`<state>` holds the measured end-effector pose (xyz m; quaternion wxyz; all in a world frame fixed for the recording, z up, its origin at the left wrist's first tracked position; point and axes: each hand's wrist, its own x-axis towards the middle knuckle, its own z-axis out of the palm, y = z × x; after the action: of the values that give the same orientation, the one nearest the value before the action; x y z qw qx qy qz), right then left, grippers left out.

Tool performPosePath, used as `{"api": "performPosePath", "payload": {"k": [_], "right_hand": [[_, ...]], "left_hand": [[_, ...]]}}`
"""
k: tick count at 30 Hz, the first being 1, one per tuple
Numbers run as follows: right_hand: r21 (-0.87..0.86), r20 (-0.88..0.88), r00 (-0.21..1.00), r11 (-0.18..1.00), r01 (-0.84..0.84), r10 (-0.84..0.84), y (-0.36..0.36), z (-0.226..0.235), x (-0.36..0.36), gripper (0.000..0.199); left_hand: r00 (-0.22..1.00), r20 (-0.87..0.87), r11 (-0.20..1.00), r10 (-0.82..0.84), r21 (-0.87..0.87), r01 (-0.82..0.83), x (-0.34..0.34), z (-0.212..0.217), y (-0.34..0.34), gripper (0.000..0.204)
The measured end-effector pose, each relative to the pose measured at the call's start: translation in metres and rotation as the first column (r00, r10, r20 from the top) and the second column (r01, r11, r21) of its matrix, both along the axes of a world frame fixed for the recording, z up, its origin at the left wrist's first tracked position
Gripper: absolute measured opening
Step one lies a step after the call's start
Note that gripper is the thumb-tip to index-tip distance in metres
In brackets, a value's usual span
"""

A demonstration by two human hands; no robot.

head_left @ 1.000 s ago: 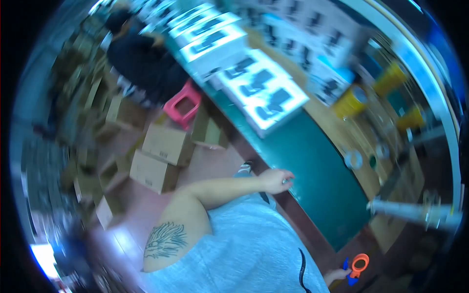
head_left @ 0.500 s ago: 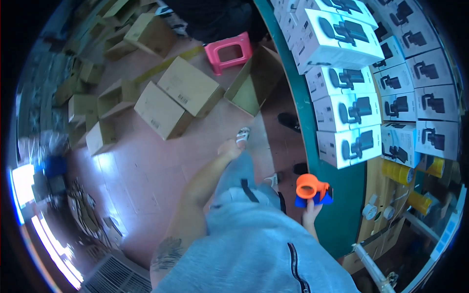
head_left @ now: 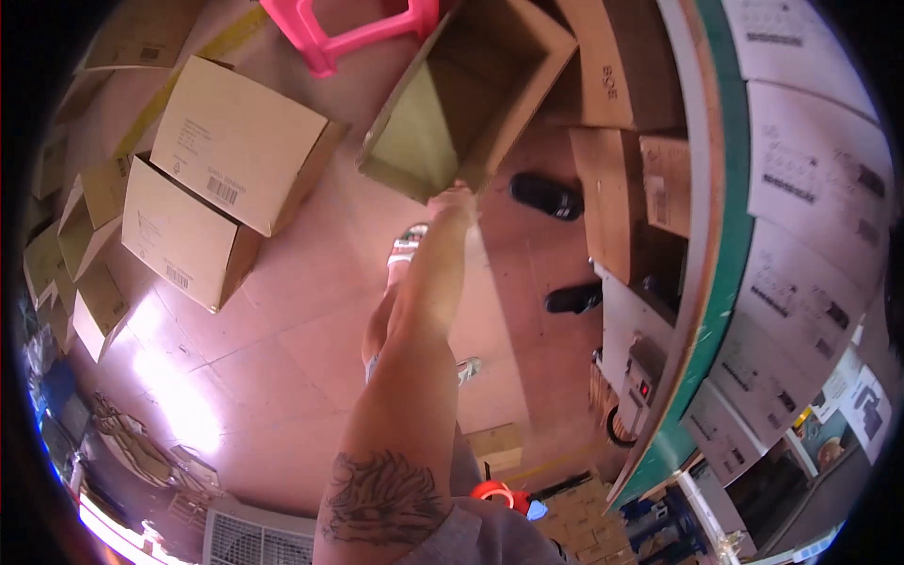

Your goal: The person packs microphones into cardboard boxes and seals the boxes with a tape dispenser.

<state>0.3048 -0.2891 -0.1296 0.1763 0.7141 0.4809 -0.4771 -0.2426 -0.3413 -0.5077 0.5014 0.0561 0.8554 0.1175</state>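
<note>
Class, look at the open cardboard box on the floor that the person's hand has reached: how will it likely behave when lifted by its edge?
The open cardboard box looks empty, so it is probably light for its size. Gripped by one rim where the left hand meets it, it may tilt and swing. Its thin walls could flex somewhat.

The open box (head_left: 461, 104) is matt brown cardboard. The stool (head_left: 348, 33) is glossy pink plastic. The floor (head_left: 264, 330) tiles look smooth and shiny.

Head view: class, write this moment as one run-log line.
left hand: reaching down, touching rim of open cardboard box on floor | right hand: hidden | orange tape dispenser: low by torso | nearby: pink stool
</note>
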Motion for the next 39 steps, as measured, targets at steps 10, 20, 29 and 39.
{"api": "performPosePath", "payload": {"k": [10,20,29,39], "right_hand": [[-0.273,-0.368,0.815,0.89,0.366,-0.448,-0.12,0.017,-0.015,0.045],[-0.501,-0.491,0.061,0.338,0.797,-0.869,-0.159,0.013,0.176,0.02],[-0.236,-0.61,-0.23,-0.104,0.966,-0.758,-0.112,-0.021,0.302,0.026],[-0.305,-0.935,-0.345,0.312,0.9,0.081,0.03,0.169,0.288,0.051]], "left_hand": [[0.862,-0.382,0.939,-0.333,-0.051,0.34,0.102,0.11,-0.189,0.03],[0.366,-0.162,0.391,-0.916,-0.172,0.904,0.211,0.519,-0.206,0.027],[-0.186,-0.168,-0.158,-0.968,-0.164,0.974,0.352,0.876,-0.164,0.019],[-0.352,-0.743,-0.365,-0.569,-0.155,0.918,0.33,0.848,-0.073,0.024]]}}
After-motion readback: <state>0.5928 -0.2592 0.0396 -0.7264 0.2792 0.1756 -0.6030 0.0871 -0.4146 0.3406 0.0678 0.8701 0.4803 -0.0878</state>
